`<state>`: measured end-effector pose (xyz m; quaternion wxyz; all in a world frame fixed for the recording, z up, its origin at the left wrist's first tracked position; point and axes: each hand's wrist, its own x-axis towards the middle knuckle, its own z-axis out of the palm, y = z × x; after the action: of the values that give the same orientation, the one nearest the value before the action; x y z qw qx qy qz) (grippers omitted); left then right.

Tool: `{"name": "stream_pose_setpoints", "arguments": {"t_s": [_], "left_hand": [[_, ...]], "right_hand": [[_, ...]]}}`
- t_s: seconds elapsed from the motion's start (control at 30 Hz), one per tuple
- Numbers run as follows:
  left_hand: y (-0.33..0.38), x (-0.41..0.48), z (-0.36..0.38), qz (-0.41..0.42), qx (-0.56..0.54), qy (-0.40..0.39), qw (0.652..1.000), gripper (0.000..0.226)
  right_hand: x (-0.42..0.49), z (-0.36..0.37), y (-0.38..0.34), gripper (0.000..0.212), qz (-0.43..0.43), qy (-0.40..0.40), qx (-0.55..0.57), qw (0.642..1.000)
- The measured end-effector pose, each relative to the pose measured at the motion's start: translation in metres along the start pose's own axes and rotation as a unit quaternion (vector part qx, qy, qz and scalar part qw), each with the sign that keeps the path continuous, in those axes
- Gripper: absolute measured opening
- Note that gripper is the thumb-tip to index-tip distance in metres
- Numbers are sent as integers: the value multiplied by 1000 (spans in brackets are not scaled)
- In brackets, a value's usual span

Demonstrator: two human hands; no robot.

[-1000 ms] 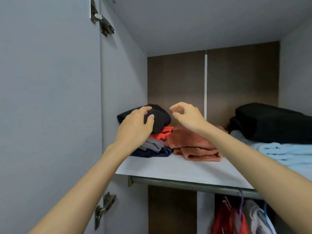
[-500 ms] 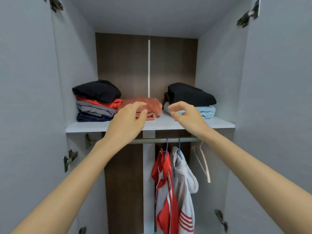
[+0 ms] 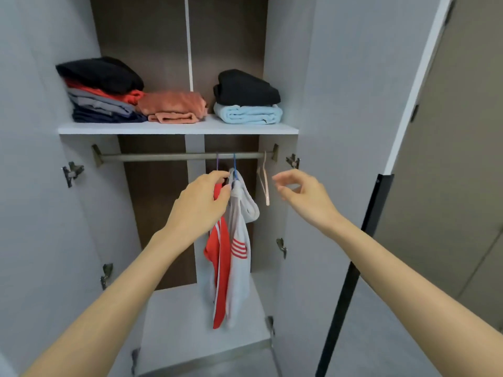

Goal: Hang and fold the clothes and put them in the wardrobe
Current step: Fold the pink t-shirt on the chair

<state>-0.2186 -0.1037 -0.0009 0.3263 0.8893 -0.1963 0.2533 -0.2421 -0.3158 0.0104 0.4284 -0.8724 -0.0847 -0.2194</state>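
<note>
Left grip [image 3: 200, 206] curled at the top of a slick red jacket [image 3: 219, 257] hung on the metal rail [image 3: 163, 157], beside a soft white hoodie [image 3: 241, 235]; cannot tell whether pinching. Right grip [image 3: 304, 197] loosely spread, empty, near a thin pink hanger [image 3: 265, 186]. Above, plush folded stacks [image 3: 103, 91] on the white shelf [image 3: 177, 129].

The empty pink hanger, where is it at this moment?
In the head view the pink hanger hangs near the right end of the rail, between the white jacket on its left and the open right hand.
</note>
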Motion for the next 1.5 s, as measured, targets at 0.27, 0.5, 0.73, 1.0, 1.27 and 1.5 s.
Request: {"name": "stream_pose_setpoints", "arguments": {"t_s": [0.27, 0.5, 0.73, 1.0, 1.27, 1.5], "left_hand": [[57, -56, 26, 71, -54, -79, 993, 38], [94, -110, 68, 145, -88, -204, 964, 38], [161, -183, 124, 240, -142, -340, 898, 36], [293, -276, 191, 332, -185, -465, 799, 37], [427, -385, 279, 422, -183, -536, 708, 37], [505, -474, 361, 448, -153, -590, 654, 35]], "right_hand": [[-109, -52, 9, 20, 34, 56, -53, 996], [-222, -76, 29, 23, 150, 115, -139, 972], [-369, -113, 39, 23, 282, 186, -211, 917], [-545, -172, 50, 25, 433, 283, -252, 818], [-700, -235, 92, 28, 544, 334, -233, 733], [-805, -268, 139, 30, 639, 354, -181, 659]]}}
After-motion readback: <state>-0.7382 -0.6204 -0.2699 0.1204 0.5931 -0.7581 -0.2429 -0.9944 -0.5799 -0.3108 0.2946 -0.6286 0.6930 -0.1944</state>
